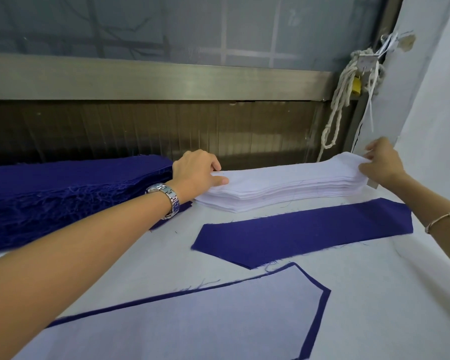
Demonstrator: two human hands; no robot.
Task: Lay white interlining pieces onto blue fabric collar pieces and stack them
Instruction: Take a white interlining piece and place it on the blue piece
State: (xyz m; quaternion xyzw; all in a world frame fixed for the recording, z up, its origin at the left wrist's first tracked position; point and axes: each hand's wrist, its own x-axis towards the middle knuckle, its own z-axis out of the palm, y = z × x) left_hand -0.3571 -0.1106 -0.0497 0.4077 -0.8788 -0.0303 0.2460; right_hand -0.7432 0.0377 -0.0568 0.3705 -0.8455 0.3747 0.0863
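Two hands at white pile (283,188) | left hand (198,170) grips one end, right hand (382,165) pinches the other | we should lift one sheet only, flat, toward blue piece (304,233) below right hand.

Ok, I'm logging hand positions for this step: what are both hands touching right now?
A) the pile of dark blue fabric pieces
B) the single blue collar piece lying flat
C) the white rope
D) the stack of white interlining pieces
D: the left hand holds the left end of the stack of white interlining pieces and the right hand pinches its right end.
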